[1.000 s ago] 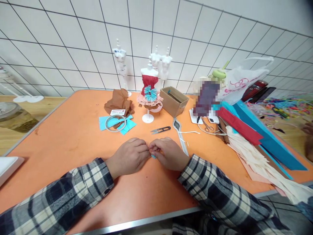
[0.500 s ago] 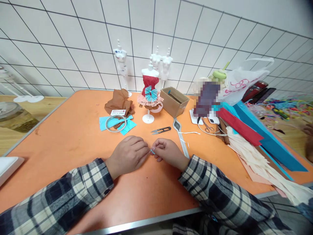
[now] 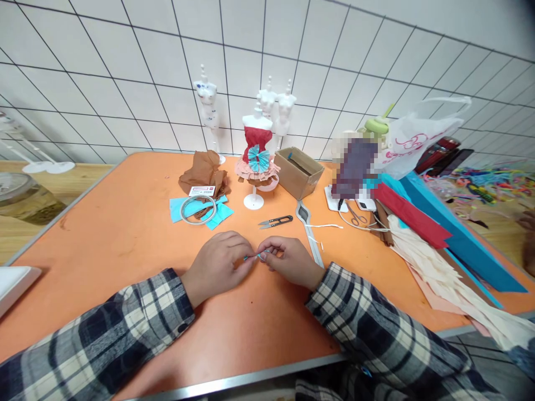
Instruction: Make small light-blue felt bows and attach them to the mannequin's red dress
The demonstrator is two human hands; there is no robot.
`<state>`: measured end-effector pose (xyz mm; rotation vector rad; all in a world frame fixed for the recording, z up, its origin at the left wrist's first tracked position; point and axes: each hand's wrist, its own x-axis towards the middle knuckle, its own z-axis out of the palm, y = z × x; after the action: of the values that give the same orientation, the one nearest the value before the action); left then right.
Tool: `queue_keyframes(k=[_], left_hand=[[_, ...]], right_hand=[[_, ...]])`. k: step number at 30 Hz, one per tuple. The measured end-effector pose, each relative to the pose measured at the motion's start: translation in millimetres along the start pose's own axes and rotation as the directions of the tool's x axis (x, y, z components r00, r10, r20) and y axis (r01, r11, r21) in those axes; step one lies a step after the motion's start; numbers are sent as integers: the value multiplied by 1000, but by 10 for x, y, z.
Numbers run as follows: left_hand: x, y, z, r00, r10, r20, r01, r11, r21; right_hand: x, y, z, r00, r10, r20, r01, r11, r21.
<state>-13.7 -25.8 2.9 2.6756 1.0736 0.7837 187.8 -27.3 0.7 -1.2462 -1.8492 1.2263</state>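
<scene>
My left hand and my right hand meet above the orange table, fingertips touching. Between them is a small light-blue strip, seemingly of paper or cloth, mostly hidden by the fingers. Both hands are closed in a pinch on it. Just beyond them lie black thread snips. A small dress form in a red top with a blue bow and pink ruffled skirt stands farther back. To its left, a ring of silvery wire or tape rests on blue pieces.
Crumpled brown material lies back left. Right of the dress form are a cardboard box and a grey zipper-like strip. Scissors, a white cable and folded coloured sheets fill the right side. White dress forms stand behind.
My fingertips have come together, the right index finger now meeting the left fingers. A bit of blue shows at the left fingertips too. The other things stay put.
</scene>
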Motion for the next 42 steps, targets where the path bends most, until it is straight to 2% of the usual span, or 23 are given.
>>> queue_keyframes(k=[3,6,10,13,18,25,28,30,34,37,40,42], left_hand=[[12,-24,29,991,-135,24,137,964,-230],[37,-54,43,965,-230,123,261,836,-483],[60,-106,45,905,-236,354,423,589,-689],[64,-151,38,863,-226,451,502,481,-719],[57,-204,55,832,-249,496,553,452,-700],[84,-180,23,791,-290,539,611,400,-682],[96,-176,15,788,-275,550,615,348,-708],[99,-177,22,786,-268,557,618,313,-721],[104,-180,33,777,-276,565,628,291,-722],[107,-176,32,771,-293,565,635,286,-718],[103,-168,36,773,-324,545,626,258,-736],[98,-164,42,772,-333,541,623,234,-746]], right_hand=[[-3,30,-8,999,-24,31,21,997,76],[-9,68,-17,994,-34,103,10,975,223],[-13,103,-25,980,-70,187,7,948,318],[-8,124,-6,979,-69,193,-2,938,346],[29,148,30,996,-80,49,63,956,286],[46,78,-11,985,-159,-66,161,987,21],[34,59,-19,972,-227,-63,224,973,-50],[29,63,-26,949,-313,-47,307,947,-98],[21,85,-55,857,-516,3,494,818,-294],[1,78,-73,809,-588,10,534,727,-432],[-27,44,-73,777,-623,-86,544,734,-407],[-38,24,-68,770,-632,-93,559,737,-381]])
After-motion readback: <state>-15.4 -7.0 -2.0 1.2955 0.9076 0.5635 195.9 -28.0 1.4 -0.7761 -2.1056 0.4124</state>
